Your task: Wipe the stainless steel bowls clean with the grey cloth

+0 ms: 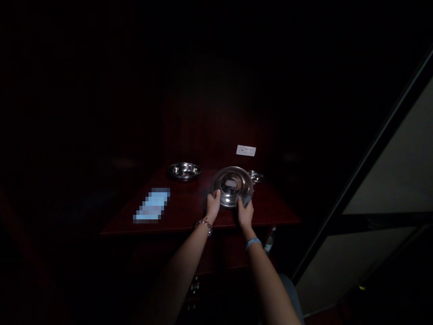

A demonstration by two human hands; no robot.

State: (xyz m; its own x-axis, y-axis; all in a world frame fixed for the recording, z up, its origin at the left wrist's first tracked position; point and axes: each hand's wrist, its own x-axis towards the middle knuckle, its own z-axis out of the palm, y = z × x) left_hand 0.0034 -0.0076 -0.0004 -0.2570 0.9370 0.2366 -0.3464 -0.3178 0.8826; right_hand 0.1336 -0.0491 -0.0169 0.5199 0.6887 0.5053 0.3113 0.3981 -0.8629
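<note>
Both hands hold a round, shiny steel plate tilted up above the red-brown table. My left hand grips its lower left rim, thumb on the near face. At the lower right rim, my right hand is closed on the plate with a grey cloth between palm and metal. A pale patch that looks like a label shows at the plate's centre. The fingers behind the plate are hidden. Behind it on the right, a second steel dish is partly covered from view.
A steel bowl stands at the back left of the table. Nearer the left edge lies a blurred, pale blue flat item. A white socket plate is on the back wall. A bottle stands below the tabletop at right.
</note>
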